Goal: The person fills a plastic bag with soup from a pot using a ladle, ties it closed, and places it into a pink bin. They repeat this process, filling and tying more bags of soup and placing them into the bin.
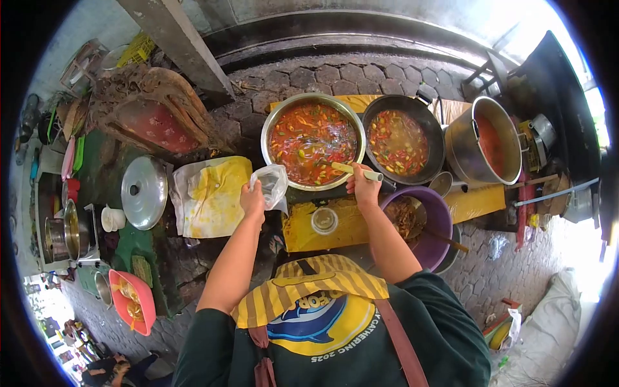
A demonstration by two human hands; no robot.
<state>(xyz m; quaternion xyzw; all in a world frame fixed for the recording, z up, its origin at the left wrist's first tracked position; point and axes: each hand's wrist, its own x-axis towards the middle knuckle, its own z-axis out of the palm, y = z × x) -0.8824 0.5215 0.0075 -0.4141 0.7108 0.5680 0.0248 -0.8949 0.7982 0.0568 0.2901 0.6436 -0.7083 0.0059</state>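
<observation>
My left hand [252, 200] is closed on the edge of a clear plastic bag [270, 184], held up at the near left side of a large steel basin [267, 143]. Red-orange soup [290, 138] with chopped chillies and vegetables fills the basin. My right hand [365, 187] grips the pale handle of a ladle [343, 168] at the basin's right rim. The ladle's far end reaches over the soup, and its head cannot be made out. Below the basin, between my arms, a small clear plastic container [324, 220] sits on a yellow-brown sheet [296, 235].
Right of the basin stand a black wok [369, 122] of similar food and a tall steel pot [461, 145]. A purple bucket [445, 216] is beside my right forearm. On the left are a stained cloth [216, 193], a pot lid [143, 193] and a pink tub [147, 303].
</observation>
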